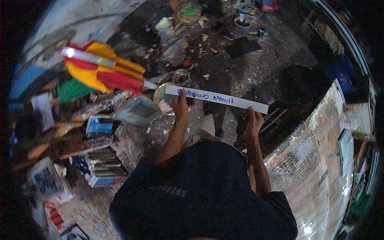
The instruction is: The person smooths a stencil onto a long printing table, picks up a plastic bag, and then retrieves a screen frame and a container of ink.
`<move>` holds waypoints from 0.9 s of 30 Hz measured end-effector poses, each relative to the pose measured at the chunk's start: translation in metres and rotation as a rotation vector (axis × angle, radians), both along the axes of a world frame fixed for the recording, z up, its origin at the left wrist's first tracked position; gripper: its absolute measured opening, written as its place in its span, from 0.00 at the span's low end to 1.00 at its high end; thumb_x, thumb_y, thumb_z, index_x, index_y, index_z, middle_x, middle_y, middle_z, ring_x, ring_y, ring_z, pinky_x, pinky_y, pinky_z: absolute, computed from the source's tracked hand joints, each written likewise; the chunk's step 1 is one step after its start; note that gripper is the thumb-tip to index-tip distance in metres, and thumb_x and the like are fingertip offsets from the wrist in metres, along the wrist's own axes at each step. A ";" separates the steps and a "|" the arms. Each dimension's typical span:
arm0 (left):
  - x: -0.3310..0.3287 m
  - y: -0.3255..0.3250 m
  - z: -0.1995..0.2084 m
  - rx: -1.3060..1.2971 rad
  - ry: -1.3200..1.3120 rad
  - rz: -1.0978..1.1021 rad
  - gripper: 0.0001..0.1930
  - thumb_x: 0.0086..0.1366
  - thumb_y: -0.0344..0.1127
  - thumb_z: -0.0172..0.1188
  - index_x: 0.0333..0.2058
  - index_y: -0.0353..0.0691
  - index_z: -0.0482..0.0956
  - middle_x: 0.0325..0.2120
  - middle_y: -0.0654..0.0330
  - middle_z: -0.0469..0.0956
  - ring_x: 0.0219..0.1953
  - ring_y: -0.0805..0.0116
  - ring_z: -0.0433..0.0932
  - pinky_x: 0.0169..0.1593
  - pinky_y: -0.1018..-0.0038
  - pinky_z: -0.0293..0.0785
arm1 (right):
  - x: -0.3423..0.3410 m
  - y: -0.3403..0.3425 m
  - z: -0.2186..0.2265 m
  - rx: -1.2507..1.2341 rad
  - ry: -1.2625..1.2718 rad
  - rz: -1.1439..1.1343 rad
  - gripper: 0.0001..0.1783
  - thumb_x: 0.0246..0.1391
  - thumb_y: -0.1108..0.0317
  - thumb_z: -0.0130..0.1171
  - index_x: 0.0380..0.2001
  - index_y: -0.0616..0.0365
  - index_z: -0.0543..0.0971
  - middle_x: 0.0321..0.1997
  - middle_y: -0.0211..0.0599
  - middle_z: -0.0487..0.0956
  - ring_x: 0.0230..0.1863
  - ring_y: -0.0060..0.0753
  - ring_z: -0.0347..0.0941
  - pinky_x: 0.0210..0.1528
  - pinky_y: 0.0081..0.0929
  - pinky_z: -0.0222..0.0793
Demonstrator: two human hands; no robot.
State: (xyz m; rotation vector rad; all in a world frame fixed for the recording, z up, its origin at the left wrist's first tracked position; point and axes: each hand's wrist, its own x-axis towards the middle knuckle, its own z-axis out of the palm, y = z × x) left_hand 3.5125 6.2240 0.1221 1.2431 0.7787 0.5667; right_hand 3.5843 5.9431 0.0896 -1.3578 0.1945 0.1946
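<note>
A long white strip with blue handwriting is stretched between my two hands, out in front of my body. My left hand grips it close to its left end, the thumb lying over the face. Near the other end, my right hand pinches the lower edge. The strip tilts slightly, its right end lower in the picture. Fingers behind it are mostly hidden. Whether it is paper or stiff board I cannot tell.
A worn, paint-spotted table stands at my right. On the left lie a red-and-yellow piece, a glassy panel and a stack of frame-like items. Tubs and scraps litter the dark floor ahead.
</note>
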 end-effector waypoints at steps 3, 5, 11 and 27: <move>0.077 0.005 -0.012 0.045 -0.010 -0.151 0.09 0.67 0.31 0.67 0.39 0.32 0.79 0.29 0.57 0.83 0.27 0.71 0.82 0.30 0.71 0.80 | 0.047 -0.008 -0.015 -0.002 0.089 -0.133 0.20 0.68 0.56 0.61 0.32 0.65 0.80 0.27 0.27 0.75 0.28 0.23 0.66 0.32 0.30 0.61; 0.128 0.001 -0.021 0.142 0.009 -0.240 0.09 0.66 0.30 0.68 0.39 0.31 0.79 0.29 0.57 0.83 0.28 0.70 0.83 0.31 0.70 0.81 | 0.085 -0.016 -0.029 -0.011 0.152 -0.220 0.18 0.68 0.57 0.61 0.35 0.64 0.80 0.28 0.28 0.77 0.28 0.23 0.68 0.33 0.29 0.64; 0.313 -0.010 -0.026 0.000 -0.034 -0.530 0.18 0.74 0.46 0.60 0.44 0.33 0.75 0.32 0.56 0.84 0.31 0.65 0.87 0.34 0.69 0.85 | 0.202 -0.041 -0.051 -0.148 0.130 -0.439 0.15 0.68 0.58 0.61 0.37 0.62 0.82 0.27 0.29 0.79 0.25 0.22 0.72 0.29 0.25 0.67; 0.734 -0.185 -0.058 0.144 -0.079 -1.122 0.23 0.75 0.44 0.58 0.23 0.34 0.78 0.15 0.63 0.74 0.17 0.72 0.73 0.25 0.70 0.68 | 0.417 -0.157 -0.081 -0.190 0.215 -0.886 0.21 0.69 0.56 0.59 0.36 0.66 0.82 0.30 0.35 0.83 0.26 0.22 0.74 0.29 0.24 0.68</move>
